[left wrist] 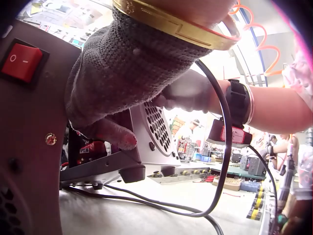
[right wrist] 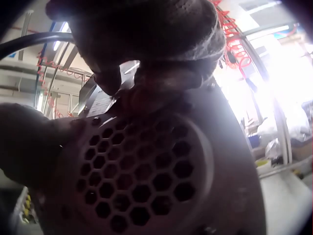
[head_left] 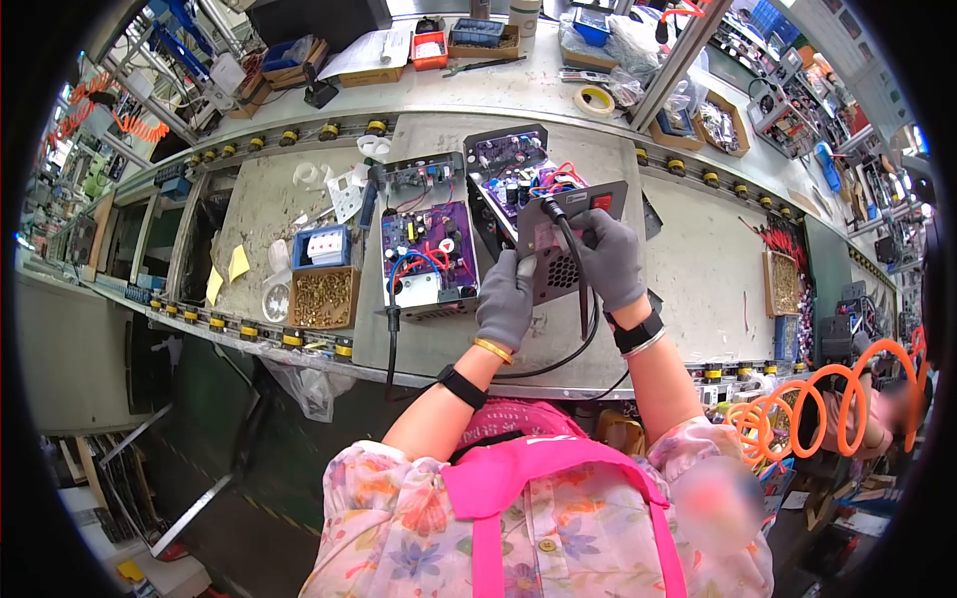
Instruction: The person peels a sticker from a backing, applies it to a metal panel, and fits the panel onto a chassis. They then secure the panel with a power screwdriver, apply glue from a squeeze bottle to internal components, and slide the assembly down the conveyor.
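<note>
Panel [head_left: 546, 239] w/ fan grille [head_left: 561, 269] stands on edge just before open box [head_left: 513, 169], btwn both hands: left hand [head_left: 505, 299] pinches its left edge, right hand [head_left: 610, 257] grips top right by cable [head_left: 582, 304].

This is an electronics assembly line in a factory: a long roller-edged worktop [head_left: 698, 269] carries purple circuit boards [head_left: 506, 167], with a box of brass screws [head_left: 324, 297] at 9 o'clock, parts bins [head_left: 429, 50] at 12 o'clock and a coiled orange air hose [head_left: 847, 389] at 4 o'clock.
</note>
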`<control>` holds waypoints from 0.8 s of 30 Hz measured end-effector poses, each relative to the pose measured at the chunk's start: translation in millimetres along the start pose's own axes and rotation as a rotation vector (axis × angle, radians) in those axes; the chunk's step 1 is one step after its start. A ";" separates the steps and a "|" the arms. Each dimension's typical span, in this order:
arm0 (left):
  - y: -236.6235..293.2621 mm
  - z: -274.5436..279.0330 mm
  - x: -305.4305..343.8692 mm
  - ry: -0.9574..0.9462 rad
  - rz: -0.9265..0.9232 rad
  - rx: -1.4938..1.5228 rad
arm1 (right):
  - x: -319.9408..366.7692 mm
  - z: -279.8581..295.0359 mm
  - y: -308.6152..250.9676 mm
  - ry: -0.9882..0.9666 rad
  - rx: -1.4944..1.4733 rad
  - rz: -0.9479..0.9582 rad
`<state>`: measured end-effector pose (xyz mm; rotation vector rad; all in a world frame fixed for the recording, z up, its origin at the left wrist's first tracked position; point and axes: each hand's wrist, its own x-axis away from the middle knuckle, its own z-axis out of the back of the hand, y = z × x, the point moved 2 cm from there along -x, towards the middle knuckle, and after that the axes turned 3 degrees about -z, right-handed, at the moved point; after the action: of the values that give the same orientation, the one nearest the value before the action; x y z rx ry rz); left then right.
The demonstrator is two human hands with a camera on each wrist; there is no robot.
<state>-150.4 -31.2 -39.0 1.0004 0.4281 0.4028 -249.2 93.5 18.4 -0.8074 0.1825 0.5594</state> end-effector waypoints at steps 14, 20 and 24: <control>-4.4 -1.2 11.8 -0.141 -0.018 -0.058 | 17.0 -3.1 7.0 -0.447 -0.816 -0.425; -26.4 -22.9 49.6 -0.369 0.036 -0.101 | 72.2 8.1 66.6 -0.229 -0.676 -0.536; -46.5 -23.9 69.8 -0.660 -0.022 -0.398 | 118.0 4.6 107.7 -0.033 -0.483 -0.604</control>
<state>-97.9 -1.0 -101.7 0.6844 -0.2327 0.1114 -208.3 204.4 -89.2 -1.2578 -0.2367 0.0354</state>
